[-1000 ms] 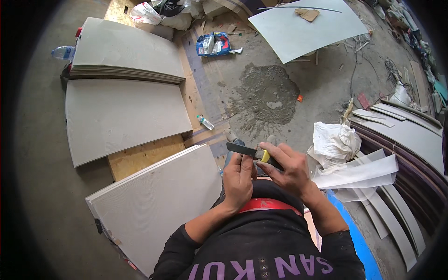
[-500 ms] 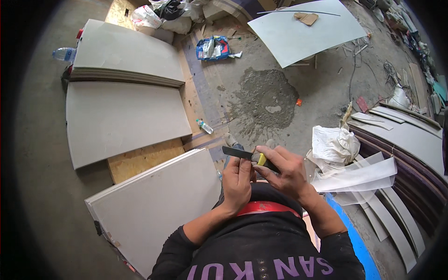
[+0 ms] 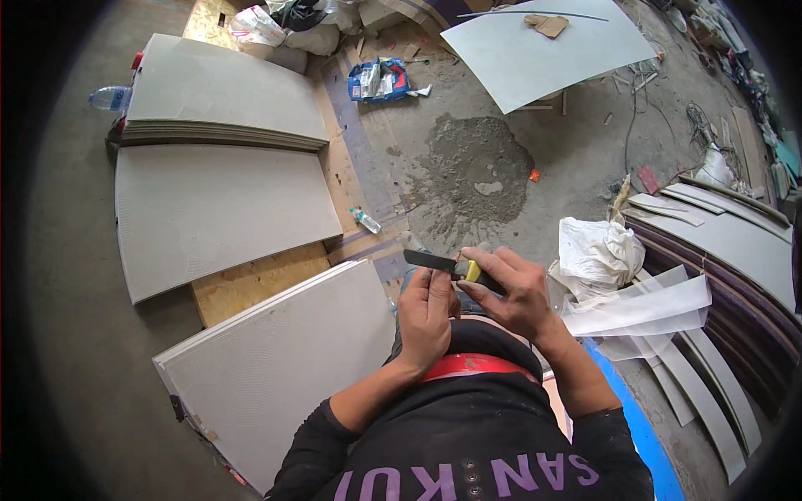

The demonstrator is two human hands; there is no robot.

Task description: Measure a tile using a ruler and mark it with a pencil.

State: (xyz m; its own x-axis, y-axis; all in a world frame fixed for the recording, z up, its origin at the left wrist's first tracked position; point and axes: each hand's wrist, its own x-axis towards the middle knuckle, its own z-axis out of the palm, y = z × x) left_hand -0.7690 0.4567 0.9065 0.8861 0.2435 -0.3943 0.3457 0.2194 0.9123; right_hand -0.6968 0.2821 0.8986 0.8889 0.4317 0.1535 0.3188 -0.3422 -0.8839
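In front of my waist both hands meet at a hand tool with a flat dark blade [image 3: 429, 260] and a black and yellow handle [image 3: 474, 272]. My right hand [image 3: 520, 292] is closed round the handle, thumb and index finger toward the blade end. My left hand [image 3: 424, 316] is pinched just beneath the blade, with thumb and fingertips pressed together. Whether it grips the blade itself or some small piece cannot be made out. The blade points left.
Stacked pale boards [image 3: 225, 209] lie on the left, with more boards [image 3: 284, 359] near my left arm. A plastic bottle [image 3: 365, 220] and a wet grey patch [image 3: 480, 171] are on the floor ahead. White sheeting [image 3: 600, 250] and cut strips [image 3: 710, 392] lie on the right.
My right hand and the tool have shifted slightly right, the blade tilting a little more downward toward the handle. My left hand stays nearly in place. The whole view has moved slightly.
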